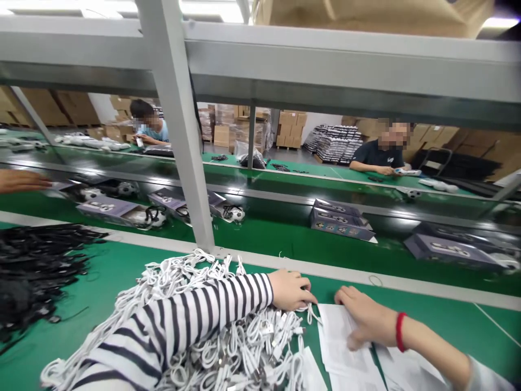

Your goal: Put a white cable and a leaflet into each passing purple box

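My left hand (291, 290), in a black-and-white striped sleeve, reaches over a large pile of white USB cables (248, 347). Its fingers are curled round a bundled white cable (311, 315) at the pile's right edge. Beside it, my right hand (366, 317), with a red band on the wrist, is over a stack of printed paper sheets (340, 347). Thumb and fingers are apart there, and the fingertips are at the far edge of the sheets. More white sheets (407, 369) lie under the right forearm.
Black straps or cords (36, 271) are heaped at left. Beyond the bench edge, a green conveyor (268, 222) carries dark printed boxes (342, 220) and football-patterned items (236, 213). A grey post (179, 119) stands between. A co-worker's hand (22, 180) shows at left; two people sit opposite.
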A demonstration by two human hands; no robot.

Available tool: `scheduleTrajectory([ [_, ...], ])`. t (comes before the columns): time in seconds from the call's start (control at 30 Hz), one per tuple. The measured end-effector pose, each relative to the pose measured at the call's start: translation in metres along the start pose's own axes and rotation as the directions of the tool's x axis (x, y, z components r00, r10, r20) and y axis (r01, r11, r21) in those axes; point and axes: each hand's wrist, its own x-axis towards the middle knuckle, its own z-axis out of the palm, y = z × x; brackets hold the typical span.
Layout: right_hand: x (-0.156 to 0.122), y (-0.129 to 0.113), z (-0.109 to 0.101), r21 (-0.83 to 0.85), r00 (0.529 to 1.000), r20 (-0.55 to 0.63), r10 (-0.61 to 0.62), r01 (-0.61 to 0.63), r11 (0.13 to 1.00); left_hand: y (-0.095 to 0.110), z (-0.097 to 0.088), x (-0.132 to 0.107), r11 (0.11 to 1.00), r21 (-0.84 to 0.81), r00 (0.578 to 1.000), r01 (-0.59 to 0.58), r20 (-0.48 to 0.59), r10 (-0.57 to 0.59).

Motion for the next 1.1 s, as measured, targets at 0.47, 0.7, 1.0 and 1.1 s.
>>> scheduleTrajectory([
  [0.47,0.015,0.017,0.014,0.546,0.954,-0.299,-0.01,0.179,0.819,-0.009,-0.003,-0.009,0.993,-0.062,0.993,0.102,0.058,-0.098],
  [0.7,0.024,0.005,0.022,0.62,0.941,-0.338,-0.018,0.237,0.748,-0.017,-0.012,-0.024,0.962,-0.004,0.961,0.272,-0.05,-0.272],
  [1.0,0.029,0.012,0.029,0.692,0.946,-0.323,0.03,0.214,0.689,-0.028,-0.016,-0.032,0.964,-0.091,0.965,0.251,-0.056,-0.257],
  [1.1,0.027,0.007,0.024,0.709,0.943,-0.33,0.036,0.223,0.669,-0.038,-0.024,-0.036,0.912,-0.175,0.901,0.372,-0.169,-0.4],
])
